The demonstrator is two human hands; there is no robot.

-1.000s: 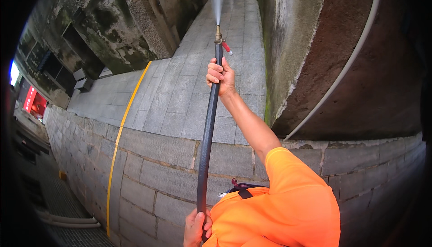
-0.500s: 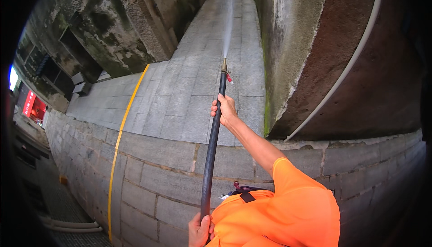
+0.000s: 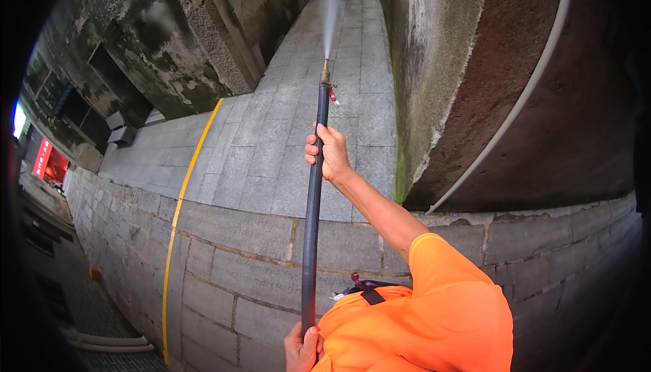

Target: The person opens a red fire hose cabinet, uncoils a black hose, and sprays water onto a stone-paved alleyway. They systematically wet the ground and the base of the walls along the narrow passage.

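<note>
A black hose (image 3: 312, 223) runs upward from my waist, ending in a brass nozzle (image 3: 325, 73) with a small red valve lever (image 3: 333, 95). From its tip a white water jet (image 3: 331, 16) sprays away up the paved passage. My right hand (image 3: 331, 153), arm stretched out, is closed around the hose a little below the nozzle. Near my orange shirt (image 3: 427, 318), my left hand (image 3: 302, 349) grips the hose's lower part, with some of its fingers hidden.
A rough wall (image 3: 447, 87) with a pale pipe (image 3: 515, 121) borders the passage on the right. Stained, mossy walls (image 3: 159, 33) stand on the left, with a grey box (image 3: 121, 130) at their foot. A yellow line (image 3: 178, 209) crosses the stone paving (image 3: 237, 250).
My right hand and the nozzle have moved up and slightly left, further out from me. The water jet has shifted left and looks wider. My left hand stays nearly in place.
</note>
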